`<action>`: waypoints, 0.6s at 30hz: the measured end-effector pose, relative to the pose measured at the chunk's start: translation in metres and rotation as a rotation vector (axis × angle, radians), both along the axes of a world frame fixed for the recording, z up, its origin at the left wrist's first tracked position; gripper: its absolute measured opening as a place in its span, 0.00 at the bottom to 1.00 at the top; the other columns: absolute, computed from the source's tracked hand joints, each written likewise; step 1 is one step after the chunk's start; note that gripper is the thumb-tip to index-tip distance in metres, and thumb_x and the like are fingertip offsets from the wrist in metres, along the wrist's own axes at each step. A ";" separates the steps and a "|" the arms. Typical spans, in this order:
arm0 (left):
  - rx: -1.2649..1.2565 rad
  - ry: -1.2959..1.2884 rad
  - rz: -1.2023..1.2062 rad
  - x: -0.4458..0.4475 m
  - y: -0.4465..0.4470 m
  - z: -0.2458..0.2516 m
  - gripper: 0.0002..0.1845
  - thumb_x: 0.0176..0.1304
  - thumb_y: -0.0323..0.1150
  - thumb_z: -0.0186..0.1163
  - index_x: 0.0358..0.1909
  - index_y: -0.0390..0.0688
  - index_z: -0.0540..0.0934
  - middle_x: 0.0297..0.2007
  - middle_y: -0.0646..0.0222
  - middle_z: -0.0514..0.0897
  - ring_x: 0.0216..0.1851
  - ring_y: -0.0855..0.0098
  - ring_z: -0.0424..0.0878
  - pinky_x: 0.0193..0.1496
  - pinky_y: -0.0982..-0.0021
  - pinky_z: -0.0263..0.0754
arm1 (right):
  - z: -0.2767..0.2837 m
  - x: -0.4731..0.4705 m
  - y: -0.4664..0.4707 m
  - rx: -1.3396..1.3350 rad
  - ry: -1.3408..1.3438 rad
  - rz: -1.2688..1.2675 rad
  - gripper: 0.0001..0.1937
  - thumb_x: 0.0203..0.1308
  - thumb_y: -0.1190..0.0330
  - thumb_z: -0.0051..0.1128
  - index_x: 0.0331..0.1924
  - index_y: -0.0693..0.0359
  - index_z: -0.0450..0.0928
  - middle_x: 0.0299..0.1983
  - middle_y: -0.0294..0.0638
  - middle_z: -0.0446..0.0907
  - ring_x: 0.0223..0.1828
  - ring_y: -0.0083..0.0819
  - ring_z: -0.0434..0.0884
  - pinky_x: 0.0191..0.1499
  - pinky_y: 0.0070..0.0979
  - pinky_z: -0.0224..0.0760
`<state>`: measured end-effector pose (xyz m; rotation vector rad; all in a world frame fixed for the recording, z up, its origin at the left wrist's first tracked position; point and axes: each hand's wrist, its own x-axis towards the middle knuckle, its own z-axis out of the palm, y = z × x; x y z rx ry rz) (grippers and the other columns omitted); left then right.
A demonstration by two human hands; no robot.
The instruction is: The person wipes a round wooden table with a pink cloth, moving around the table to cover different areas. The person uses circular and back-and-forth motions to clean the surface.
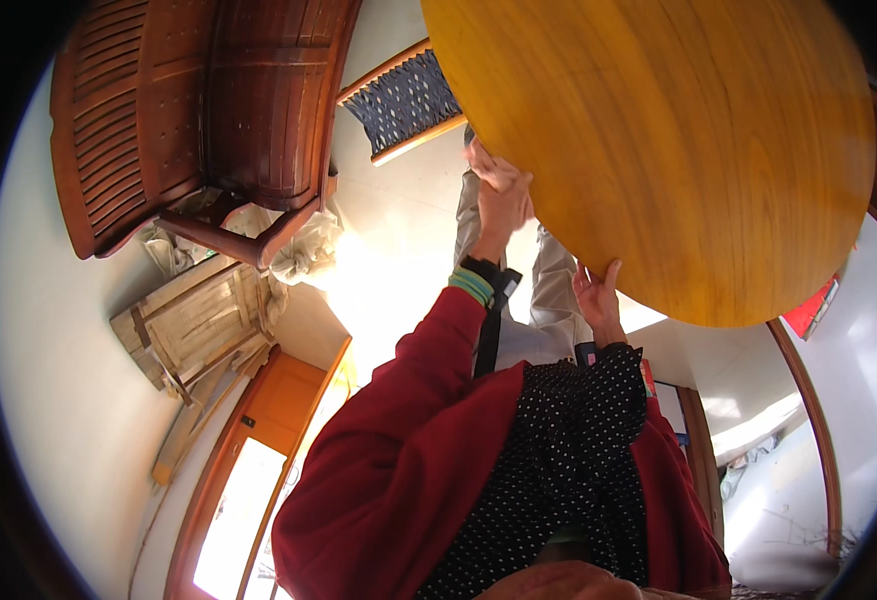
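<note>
A round wooden tabletop [671, 150] with a yellow-brown grain fills the upper right, just in front of me. At its near left rim is my left hand [502, 187], fingers bent and slightly blurred; whether it grips the edge is unclear. My right hand [599, 296] meets the near rim lower down, thumb along the edge and the other fingers partly under it. Whatever supports the tabletop is hidden below it. A dark band and a striped cuff [472, 285] circle my left wrist. Both sleeves lead back to my red jacket [416, 405].
A dark red wooden bench [266, 112] with a slatted back stands at the left. Beyond my feet is a stool with a woven blue seat [404, 101]. Plastic bags [307, 247] and a worn wooden frame [202, 319] sit near the wall. An orange door [284, 397] is lower left.
</note>
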<state>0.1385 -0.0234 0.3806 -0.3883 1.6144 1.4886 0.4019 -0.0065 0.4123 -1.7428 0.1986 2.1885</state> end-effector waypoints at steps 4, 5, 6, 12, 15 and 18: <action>-0.187 0.227 -0.133 -0.006 0.004 0.003 0.21 0.59 0.33 0.71 0.49 0.32 0.77 0.39 0.61 0.84 0.41 0.69 0.84 0.45 0.70 0.79 | 0.001 0.000 0.001 0.001 0.012 -0.009 0.33 0.64 0.37 0.52 0.62 0.54 0.70 0.52 0.36 0.78 0.57 0.30 0.76 0.56 0.29 0.72; -0.300 0.227 -0.200 -0.020 0.005 0.003 0.22 0.59 0.34 0.72 0.48 0.31 0.77 0.41 0.60 0.85 0.42 0.69 0.84 0.46 0.70 0.79 | 0.002 0.000 0.001 -0.001 0.018 -0.010 0.33 0.64 0.37 0.52 0.62 0.53 0.70 0.52 0.35 0.78 0.57 0.29 0.76 0.56 0.29 0.72; -0.240 0.250 -0.178 -0.031 0.008 0.004 0.24 0.57 0.38 0.73 0.46 0.29 0.79 0.41 0.58 0.86 0.44 0.69 0.85 0.47 0.71 0.79 | 0.002 0.000 0.001 -0.007 -0.027 -0.003 0.33 0.64 0.37 0.52 0.62 0.53 0.70 0.53 0.35 0.78 0.57 0.29 0.76 0.56 0.29 0.72; -0.382 0.326 -0.455 -0.074 0.010 0.003 0.27 0.55 0.42 0.73 0.46 0.28 0.80 0.41 0.56 0.87 0.42 0.65 0.86 0.45 0.66 0.80 | 0.005 0.002 0.000 0.010 -0.020 -0.004 0.32 0.65 0.38 0.51 0.63 0.53 0.70 0.54 0.35 0.78 0.58 0.29 0.76 0.56 0.29 0.72; -0.545 0.358 -0.320 -0.113 0.022 -0.003 0.32 0.53 0.50 0.72 0.45 0.28 0.82 0.42 0.47 0.87 0.44 0.54 0.87 0.48 0.59 0.80 | 0.002 0.005 -0.001 0.016 0.012 0.005 0.32 0.66 0.39 0.51 0.63 0.53 0.69 0.54 0.36 0.78 0.58 0.29 0.76 0.56 0.29 0.72; -0.394 0.531 -0.298 -0.185 0.050 -0.016 0.33 0.51 0.52 0.73 0.44 0.28 0.82 0.41 0.48 0.87 0.42 0.55 0.87 0.42 0.61 0.82 | -0.001 0.007 -0.001 0.014 0.038 -0.007 0.32 0.66 0.39 0.51 0.63 0.53 0.70 0.55 0.36 0.78 0.58 0.30 0.76 0.56 0.29 0.72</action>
